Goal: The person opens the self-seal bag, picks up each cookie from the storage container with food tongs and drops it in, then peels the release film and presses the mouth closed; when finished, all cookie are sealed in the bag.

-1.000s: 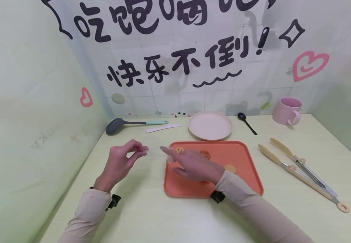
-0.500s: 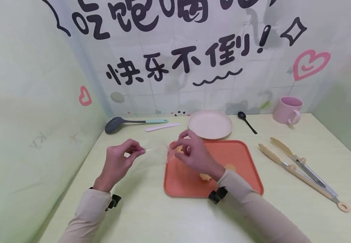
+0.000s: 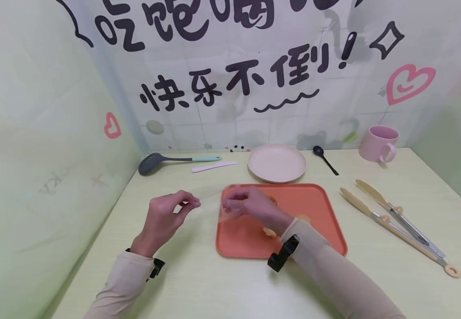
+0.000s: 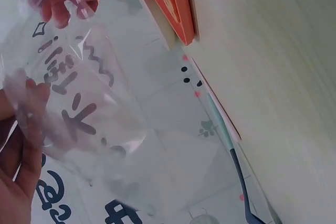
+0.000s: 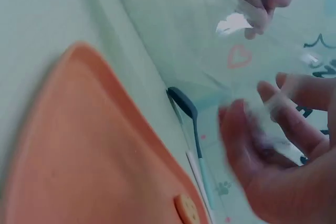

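A clear plastic bag [image 4: 113,114], thin and creased, hangs between my two hands in the left wrist view. My left hand [image 3: 166,218] pinches one end of it between thumb and fingers, left of the orange tray [image 3: 241,246]. Over the tray's left part, my right hand [image 3: 256,206] holds the other end with curled fingers, blurred by motion. On the tray lie cookies, one [image 3: 270,232] under the right wrist and another [image 3: 303,219] by the sleeve. The right wrist view shows a cookie [image 5: 186,208] near the tray's rim.
Behind the tray stands a pink plate [image 3: 277,163]. A slotted ladle [image 3: 150,164] and pale knife [image 3: 214,166] lie back left. A black spoon [image 3: 325,160], a pink mug [image 3: 378,144] and tongs [image 3: 394,226] are on the right.
My right hand came back from pointing fingers, lifted, then dropped lower with its fingers gathered on the bag. The left hand shifted slightly right, and the bag is spread wider.
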Tool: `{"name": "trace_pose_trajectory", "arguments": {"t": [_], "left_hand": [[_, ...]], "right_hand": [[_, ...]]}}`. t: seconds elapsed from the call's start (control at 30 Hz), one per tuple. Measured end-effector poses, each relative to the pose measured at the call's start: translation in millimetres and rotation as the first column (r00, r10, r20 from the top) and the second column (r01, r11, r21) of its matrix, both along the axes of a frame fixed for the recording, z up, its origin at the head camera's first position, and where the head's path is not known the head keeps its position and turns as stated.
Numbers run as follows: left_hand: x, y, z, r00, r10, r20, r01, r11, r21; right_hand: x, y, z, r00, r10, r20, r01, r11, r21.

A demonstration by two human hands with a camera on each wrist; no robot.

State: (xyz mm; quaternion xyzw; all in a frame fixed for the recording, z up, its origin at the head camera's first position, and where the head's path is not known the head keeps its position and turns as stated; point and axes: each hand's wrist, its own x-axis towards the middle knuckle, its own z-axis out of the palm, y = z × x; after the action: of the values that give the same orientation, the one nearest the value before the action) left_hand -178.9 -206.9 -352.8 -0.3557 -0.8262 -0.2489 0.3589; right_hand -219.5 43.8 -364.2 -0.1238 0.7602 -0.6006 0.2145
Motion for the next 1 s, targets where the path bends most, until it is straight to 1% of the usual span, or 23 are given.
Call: {"name": "trace_pose_trajectory", "arguments": {"t": [0.07, 0.1, 0.13, 0.2, 0.23, 0.33, 0.4, 0.43, 0.5, 0.57, 0.63, 0.67, 0.73, 0.8, 0.87, 0.93, 1.0], "left_hand": [[0.5, 1.2, 0.0, 1.000, -0.015, -0.012, 0.015, 1.000, -0.010], [0.9, 1.5, 0.3, 1.000, -0.020, -0.021, 0.020, 1.000, -0.015], [1.3, 1.8, 0.9, 0.999, -0.022, -0.031, 0.021, 1.000, -0.020], [2.1, 2.0, 2.3, 0.999, -0.020, -0.047, 0.019, 0.999, -0.027], [2.5, 2.0, 3.1, 0.998, -0.018, -0.054, 0.016, 0.999, -0.031], [3.5, 1.3, 5.0, 0.998, -0.011, -0.062, 0.009, 0.999, -0.037], [3.5, 0.4, 5.6, 0.999, -0.005, -0.048, 0.003, 0.999, -0.034], [3.0, -0.4, 5.2, 0.999, -0.004, -0.032, 0.003, 1.000, -0.028], [1.0, -2.4, 3.1, 1.000, -0.006, 0.002, 0.006, 1.000, -0.005], [-1.1, -4.5, 0.1, 0.999, -0.008, 0.054, 0.007, 1.000, 0.023], [-3.7, -6.6, -4.0, 0.993, -0.013, 0.116, 0.008, 0.999, 0.048], [-4.5, -7.1, -5.4, 0.988, -0.017, 0.152, 0.009, 0.998, 0.056], [-6.1, -8.1, -7.8, 0.969, -0.024, 0.246, 0.007, 0.998, 0.068], [-7.6, -8.8, -8.7, 0.941, -0.025, 0.337, 0.001, 0.997, 0.071], [-9.2, -9.7, -8.9, 0.908, -0.021, 0.418, -0.010, 0.997, 0.073], [-11.5, -11.3, -9.5, 0.881, -0.018, 0.473, -0.019, 0.997, 0.073], [-13.4, -12.5, -9.4, 0.865, -0.012, 0.502, -0.023, 0.998, 0.063]], "right_hand": [[-1.1, 1.0, -2.9, 1.000, 0.020, 0.012, -0.019, 0.997, -0.071], [-1.3, 1.6, -3.7, 1.000, 0.026, 0.003, -0.026, 0.996, -0.088], [-1.4, 2.2, -4.3, 0.999, 0.034, -0.023, -0.036, 0.996, -0.080], [-0.9, 3.4, -4.2, 0.994, 0.048, -0.094, -0.050, 0.999, -0.018], [-0.5, 4.1, -3.9, 0.988, 0.064, -0.140, -0.062, 0.998, 0.023], [0.7, 4.9, -0.5, 0.959, 0.120, -0.258, -0.087, 0.987, 0.137], [0.5, 5.2, 2.5, 0.943, 0.156, -0.295, -0.109, 0.979, 0.170], [0.0, 5.7, 3.6, 0.941, 0.170, -0.291, -0.124, 0.978, 0.170], [-1.2, 6.6, 4.6, 0.948, 0.182, -0.263, -0.148, 0.978, 0.145], [-2.6, 7.1, 3.8, 0.958, 0.179, -0.225, -0.159, 0.982, 0.103], [-3.1, 7.2, 1.6, 0.963, 0.180, -0.199, -0.171, 0.983, 0.060], [-3.5, 6.8, 0.1, 0.963, 0.184, -0.199, -0.178, 0.983, 0.047], [-4.1, 5.9, -2.5, 0.959, 0.195, -0.204, -0.193, 0.981, 0.033], [-4.5, 5.6, -3.8, 0.950, 0.219, -0.224, -0.216, 0.976, 0.037], [-5.0, 5.9, -4.6, 0.942, 0.234, -0.243, -0.227, 0.972, 0.056], [-4.7, 7.2, -3.7, 0.931, 0.252, -0.265, -0.237, 0.967, 0.087], [-4.4, 10.6, -2.1, 0.915, 0.278, -0.292, -0.248, 0.959, 0.137]]}}
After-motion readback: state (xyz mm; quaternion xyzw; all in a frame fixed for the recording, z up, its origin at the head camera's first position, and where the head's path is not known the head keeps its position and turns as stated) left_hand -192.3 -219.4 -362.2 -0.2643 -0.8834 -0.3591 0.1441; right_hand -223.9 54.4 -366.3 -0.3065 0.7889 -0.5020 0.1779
